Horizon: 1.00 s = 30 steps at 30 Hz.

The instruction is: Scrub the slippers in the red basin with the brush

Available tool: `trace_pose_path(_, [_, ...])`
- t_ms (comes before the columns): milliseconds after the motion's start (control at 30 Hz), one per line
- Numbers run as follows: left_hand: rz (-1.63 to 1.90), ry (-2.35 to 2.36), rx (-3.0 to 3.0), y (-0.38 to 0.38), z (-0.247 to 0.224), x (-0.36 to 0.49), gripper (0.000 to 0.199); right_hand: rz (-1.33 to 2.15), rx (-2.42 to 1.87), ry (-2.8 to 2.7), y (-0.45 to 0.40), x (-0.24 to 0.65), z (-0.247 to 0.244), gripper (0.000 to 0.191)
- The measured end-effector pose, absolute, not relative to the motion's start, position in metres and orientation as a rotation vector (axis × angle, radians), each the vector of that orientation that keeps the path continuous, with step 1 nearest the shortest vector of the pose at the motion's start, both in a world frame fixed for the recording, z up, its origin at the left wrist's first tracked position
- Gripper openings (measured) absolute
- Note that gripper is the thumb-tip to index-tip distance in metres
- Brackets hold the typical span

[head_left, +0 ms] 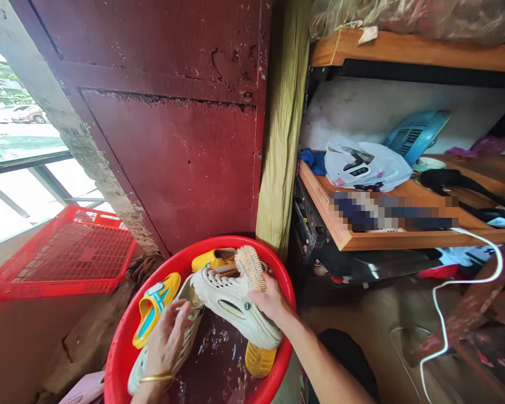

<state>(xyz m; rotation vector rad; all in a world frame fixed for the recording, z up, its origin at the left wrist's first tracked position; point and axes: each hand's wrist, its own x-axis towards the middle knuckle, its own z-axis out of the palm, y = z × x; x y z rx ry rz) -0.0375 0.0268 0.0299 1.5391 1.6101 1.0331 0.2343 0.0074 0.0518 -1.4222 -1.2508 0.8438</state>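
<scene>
Smooth clog [225, 289], glossy plastic tub [114, 353]

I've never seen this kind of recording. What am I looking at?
There is no machine here, just a person's two bare hands. The single picture comes from a camera worn on the head, looking forward and down. Below is a red tub holding water and yellow shoes. The right hand grips a bristled brush against a pale shoe. The left hand, with loosely bent fingers, is by a second pale shoe; whether it touches is unclear. A red crate sits at the picture's left, wooden shelves at its right.
</scene>
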Motion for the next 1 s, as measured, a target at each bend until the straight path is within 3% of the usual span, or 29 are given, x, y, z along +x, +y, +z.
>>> trace_pose_path(133, [0.742,1.248,1.251,0.002,0.024,-0.005,0.064,1.046,-1.174,-0.933,0.000,0.217,0.048,0.039])
trace_pose_path(267, [0.967,1.033,1.054,-0.005,0.020,0.016,0.075,1.220,-1.061,-0.805,-0.009,0.188,0.049,0.042])
trace_pose_path(400, [0.964,1.088,0.899,0.002,0.022,0.015,0.069,1.396,-1.076,-1.132,-0.008,0.185,0.056,0.049])
trace_pose_path(467, [0.927,1.184,0.874,0.006,0.023,0.005,0.059,1.266,-1.268,-1.294,-0.003,0.198,0.061,0.045])
trace_pose_path(533, [0.846,1.251,0.846,0.007,0.024,-0.008,0.051,0.916,-1.490,-1.415,0.001,0.211,0.063,0.041])
trace_pose_path(633, [0.714,1.240,0.862,0.002,0.024,-0.025,0.054,0.445,-1.610,-1.638,-0.005,0.211,0.059,0.037])
trace_pose_path(800, [0.610,1.303,1.107,-0.003,0.028,-0.031,0.065,0.183,-1.478,-2.194,-0.023,0.184,0.045,0.036])
trace_pose_path(1000, [0.501,1.269,1.219,-0.009,0.035,-0.024,0.061,0.111,-1.916,-1.920,-0.002,0.212,0.046,0.026])
